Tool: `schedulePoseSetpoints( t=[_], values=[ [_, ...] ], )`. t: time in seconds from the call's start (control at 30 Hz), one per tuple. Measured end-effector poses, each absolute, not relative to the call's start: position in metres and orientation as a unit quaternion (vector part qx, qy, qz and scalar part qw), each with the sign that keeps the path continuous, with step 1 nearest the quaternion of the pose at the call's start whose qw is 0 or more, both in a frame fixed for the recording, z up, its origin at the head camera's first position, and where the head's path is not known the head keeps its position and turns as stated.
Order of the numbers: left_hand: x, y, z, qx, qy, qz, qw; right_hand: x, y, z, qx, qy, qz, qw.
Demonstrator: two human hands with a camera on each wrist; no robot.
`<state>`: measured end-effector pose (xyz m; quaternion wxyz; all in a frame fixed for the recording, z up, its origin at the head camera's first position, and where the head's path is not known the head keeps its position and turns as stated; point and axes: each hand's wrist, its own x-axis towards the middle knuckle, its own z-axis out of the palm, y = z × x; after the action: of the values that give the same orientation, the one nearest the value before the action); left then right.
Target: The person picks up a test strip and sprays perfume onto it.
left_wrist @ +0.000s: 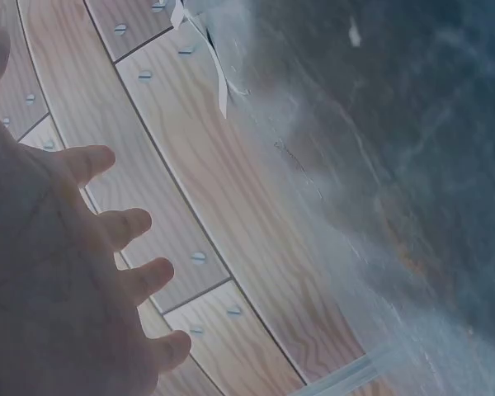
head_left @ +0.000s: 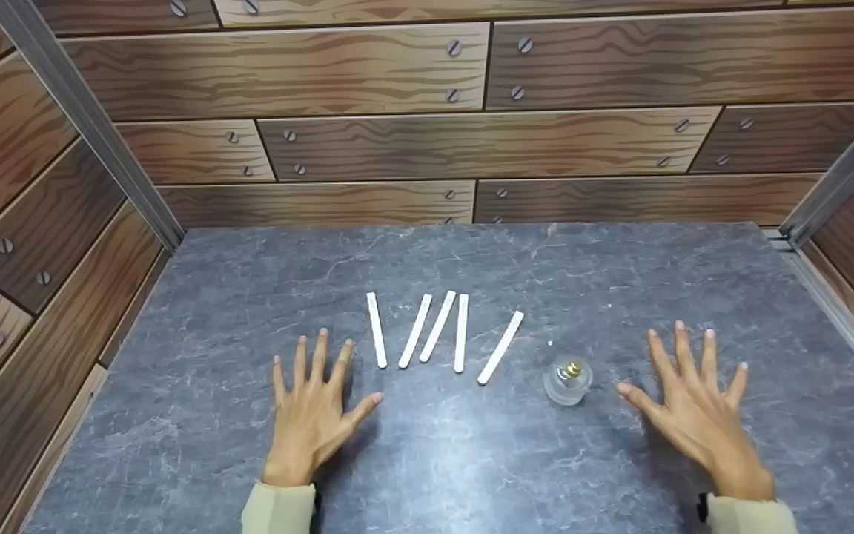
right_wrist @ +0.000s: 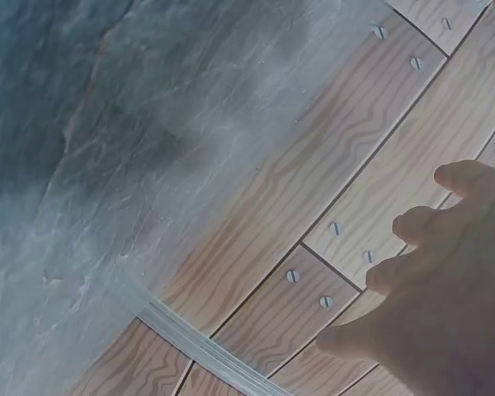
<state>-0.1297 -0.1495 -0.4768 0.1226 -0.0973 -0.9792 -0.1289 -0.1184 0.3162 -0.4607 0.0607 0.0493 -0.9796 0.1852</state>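
My left hand (head_left: 313,415) is spread palm down over the grey table, its fingers straight and nothing held. Its fingertips are nearest the leftmost of several slim white sticks (head_left: 376,331), which lie apart in a loose fan. My right hand (head_left: 700,419) is likewise spread, fingers straight and holding nothing. Left of its thumb stands a small clear glass bottle (head_left: 568,384) with a gold top. In the left wrist view the left hand (left_wrist: 74,272) shows with its fingers apart. The right hand (right_wrist: 437,280) looks much the same in the right wrist view.
The grey marbled table (head_left: 427,452) meets a wood-plank patterned back wall (head_left: 397,148) and side walls. Metal frame posts (head_left: 101,141) rise at its far corners, and a metal rail (head_left: 846,326) runs down the right side. Tiny white specks lie near the bottle.
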Motion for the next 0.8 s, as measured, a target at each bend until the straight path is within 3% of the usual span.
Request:
schedulePoseSetpoints(
  t=[0.23, 0.33, 0.8],
  values=[
    [-0.136, -0.141, -0.477, -0.114, -0.966, -0.123, 0.198, -0.121, 0.3, -0.457, 0.045, -0.909, 0.38, 0.167],
    [-0.138, -0.135, -0.478, -0.125, -0.959, -0.148, 0.206, -0.124, 0.294, -0.456, 0.043, -0.897, 0.393, 0.197],
    [-0.144, -0.112, -0.474, -0.14, -0.942, -0.253, 0.172, -0.128, 0.284, -0.456, 0.022, -0.893, 0.413, 0.177]
  ],
)
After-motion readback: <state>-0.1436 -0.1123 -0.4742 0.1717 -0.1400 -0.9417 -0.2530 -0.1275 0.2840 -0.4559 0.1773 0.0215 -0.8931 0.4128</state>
